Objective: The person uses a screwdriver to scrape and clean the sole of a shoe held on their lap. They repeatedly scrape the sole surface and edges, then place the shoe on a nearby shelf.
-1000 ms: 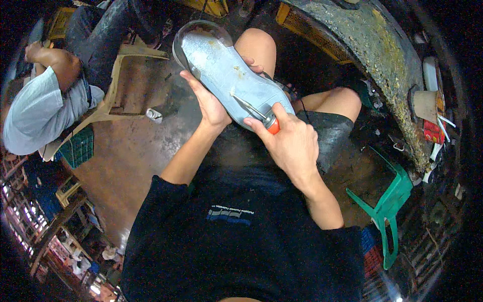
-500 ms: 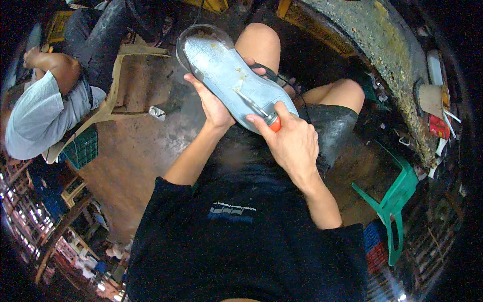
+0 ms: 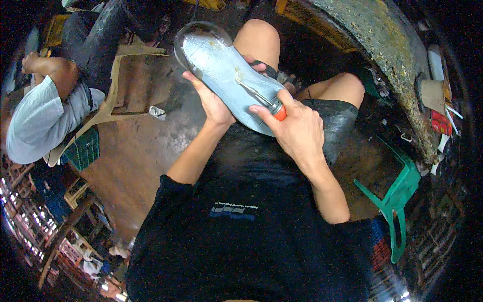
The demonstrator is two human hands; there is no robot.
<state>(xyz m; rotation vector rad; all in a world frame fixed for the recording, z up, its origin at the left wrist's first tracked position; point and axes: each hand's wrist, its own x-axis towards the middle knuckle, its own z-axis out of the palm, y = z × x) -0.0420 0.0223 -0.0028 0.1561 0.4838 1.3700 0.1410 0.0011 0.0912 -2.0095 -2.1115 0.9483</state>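
A pale grey-blue shoe sole point(image 3: 216, 65) lies face up over my lap, its rounded far end rimmed in dark, clear-looking material. My left hand point(image 3: 219, 105) holds it by the edge from beneath, thumb on the left side and fingertips showing on the right. In my right hand point(image 3: 299, 126) is a screwdriver point(image 3: 259, 97) with an orange-banded handle and a thin metal shaft. Its tip meets the sole's middle, by a small yellowish mark. My right thumb and forefinger close round the handle near the sole's near end. The tool's exact tip shape is too small to tell.
At left, another person in a grey shirt point(image 3: 40, 116) sits bent by a low wooden frame point(image 3: 116, 90). A can point(image 3: 157, 112) lies on the floor. A rough worktable point(image 3: 382, 55) curves along the upper right, and a green plastic chair point(image 3: 397, 191) stands at right.
My right hand has shifted slightly right and up along with the screwdriver, whose shaft now lies lower against the sole. The left hand keeps its hold, the sole tilting slightly.
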